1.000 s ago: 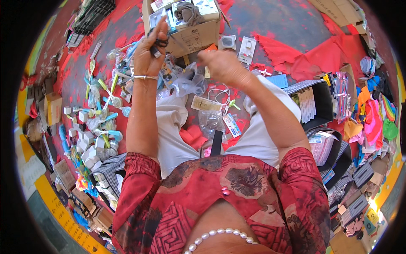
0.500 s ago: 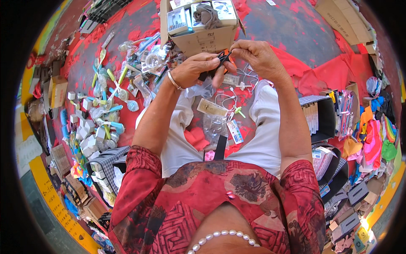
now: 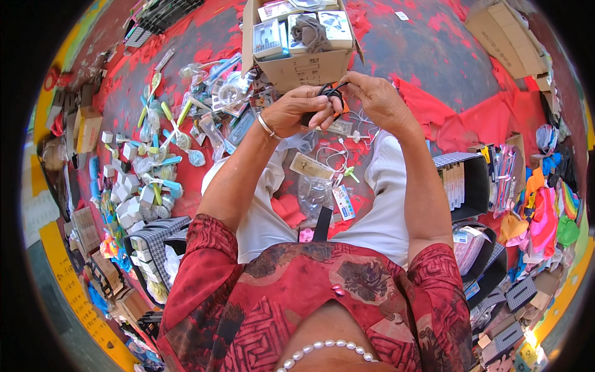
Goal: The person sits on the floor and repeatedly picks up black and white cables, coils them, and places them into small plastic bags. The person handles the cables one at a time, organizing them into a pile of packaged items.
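My left hand (image 3: pixel 305 110) is closed around a bundle of black cord (image 3: pixel 331 93), which loops out above its fingers. With fingertips pinched, my right hand (image 3: pixel 373 96) holds a strand of the same cord just to the right. What lies deeper in the left palm is dark and partly hidden by the fingers. Beyond the hands stands an open cardboard box (image 3: pixel 304 69) with small boxes and a grey-brown cloth flower (image 3: pixel 311 33) on top. Below the hands, between my legs, lie a white cable (image 3: pixel 334 150) and a clear plastic bag (image 3: pixel 315 193).
Brushes with green and blue handles (image 3: pixel 176 127) and small white boxes (image 3: pixel 129 204) are heaped at the left. Black baskets (image 3: pixel 474 186) stand at the right, near colourful cloth pieces (image 3: pixel 544 211). A large cardboard carton (image 3: pixel 505 37) lies at the far right. Torn red sheeting (image 3: pixel 458 115) covers the floor.
A strand has been drawn up in a loop between the hands, and the right hand sits slightly lower and to the right. The whole view has shifted a little.
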Demonstrator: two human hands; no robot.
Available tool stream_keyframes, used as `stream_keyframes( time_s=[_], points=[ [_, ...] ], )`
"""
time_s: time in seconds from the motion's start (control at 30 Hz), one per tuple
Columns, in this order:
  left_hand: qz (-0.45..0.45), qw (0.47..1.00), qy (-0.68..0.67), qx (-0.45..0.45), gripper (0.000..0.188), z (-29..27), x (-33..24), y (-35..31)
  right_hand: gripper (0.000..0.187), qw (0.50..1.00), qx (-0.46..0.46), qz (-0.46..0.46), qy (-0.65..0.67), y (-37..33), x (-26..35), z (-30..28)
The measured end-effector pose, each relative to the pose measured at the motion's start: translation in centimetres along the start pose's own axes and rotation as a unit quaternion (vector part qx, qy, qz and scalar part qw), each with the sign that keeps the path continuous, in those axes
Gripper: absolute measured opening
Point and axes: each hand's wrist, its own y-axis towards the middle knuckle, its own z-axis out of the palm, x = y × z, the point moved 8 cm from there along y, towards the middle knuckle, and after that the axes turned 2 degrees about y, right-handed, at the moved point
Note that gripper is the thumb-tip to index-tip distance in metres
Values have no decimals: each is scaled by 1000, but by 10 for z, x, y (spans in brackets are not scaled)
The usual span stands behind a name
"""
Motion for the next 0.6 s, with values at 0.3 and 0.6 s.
stream_keyframes(
  time_s=[0.3, 0.6],
  points=[
    [-41, 997, -19, 63, 31, 5, 5, -4, 39, 971, 184, 43, 144, -11, 3, 24],
    [7, 998, 61, -16, 31, -9, -4, 0, 16, 967, 150, 54, 200, -4, -5, 28]
  ],
)
